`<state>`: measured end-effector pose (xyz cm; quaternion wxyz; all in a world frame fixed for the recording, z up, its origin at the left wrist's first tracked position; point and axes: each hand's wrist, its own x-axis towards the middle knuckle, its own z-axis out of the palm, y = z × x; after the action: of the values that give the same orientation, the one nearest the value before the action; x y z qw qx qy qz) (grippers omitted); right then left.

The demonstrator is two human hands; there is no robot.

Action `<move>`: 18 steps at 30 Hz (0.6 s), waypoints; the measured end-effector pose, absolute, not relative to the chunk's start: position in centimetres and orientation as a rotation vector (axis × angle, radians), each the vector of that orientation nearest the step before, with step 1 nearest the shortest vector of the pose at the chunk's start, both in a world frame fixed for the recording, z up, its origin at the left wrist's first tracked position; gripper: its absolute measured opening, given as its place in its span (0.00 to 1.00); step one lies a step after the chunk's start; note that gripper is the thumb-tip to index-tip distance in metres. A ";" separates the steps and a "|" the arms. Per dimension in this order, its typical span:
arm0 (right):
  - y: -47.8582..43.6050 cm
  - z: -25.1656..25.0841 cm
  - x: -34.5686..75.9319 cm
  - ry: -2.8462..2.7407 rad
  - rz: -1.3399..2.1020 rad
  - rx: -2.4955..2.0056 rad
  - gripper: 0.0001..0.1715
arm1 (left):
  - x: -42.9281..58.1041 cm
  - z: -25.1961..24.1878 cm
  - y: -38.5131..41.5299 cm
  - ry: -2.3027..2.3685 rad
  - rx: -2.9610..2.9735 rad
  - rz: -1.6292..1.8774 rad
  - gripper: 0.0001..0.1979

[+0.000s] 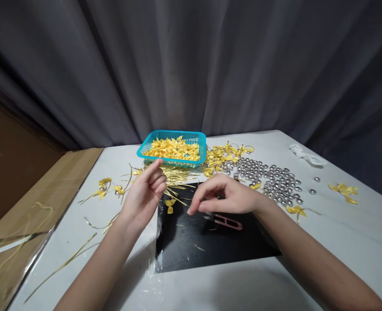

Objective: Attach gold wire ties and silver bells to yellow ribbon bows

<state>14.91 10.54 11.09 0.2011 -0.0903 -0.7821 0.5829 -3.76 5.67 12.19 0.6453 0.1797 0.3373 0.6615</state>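
On the left, cardboard [76, 177] is laid against a white table [181, 289]. The left hand [147, 192] is raised with its index finger pointed away and the other fingers curled; whether anything is pinched cannot be told. Beyond it, a blue basket [184, 163] is filled with yellow bows [174, 148]. Between the hands, a single bow [170, 206] is seen on a black mat [206, 252]. The right hand [225, 194] is held bent-fingered above pink-handled snips [219, 220], its grip unclear. Farther right, silver beads [281, 181] are strewn.
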 end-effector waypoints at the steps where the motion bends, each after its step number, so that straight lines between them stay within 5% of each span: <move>1: 10.6 10.9 14.9 -2.124 1.676 -0.232 0.07 | -3.6 11.9 5.8 0.803 0.445 1.481 0.13; 18: 11.5 12.8 17.6 -1.657 1.086 -0.455 0.07 | -8.0 8.4 8.2 1.662 1.429 0.802 0.12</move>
<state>17.63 11.46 12.84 0.5264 -0.1905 -0.6930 0.4544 -7.95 8.23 8.35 0.3930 0.5631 0.6547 0.3160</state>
